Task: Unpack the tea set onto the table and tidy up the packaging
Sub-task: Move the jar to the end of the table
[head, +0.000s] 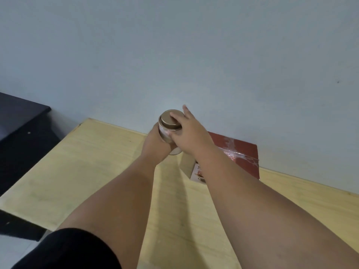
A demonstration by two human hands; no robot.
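Observation:
A small round tin (167, 133) with a gold lid (170, 119) is held up over the far edge of the light wooden table (93, 171). My left hand (155, 144) wraps its body from below and the left. My right hand (189, 133) covers the lid from the right, fingers spread over the top. Behind my right forearm lies the red tea set box (240, 154), taped across its top, with an open end flap (197, 172) showing printed pictures. Much of the box is hidden by my arm.
A pale wall (194, 55) rises right behind the table's far edge. A dark piece of furniture (19, 117) stands at the left, beyond the table's left edge. The table's near left corner (11, 202) drops off to the floor.

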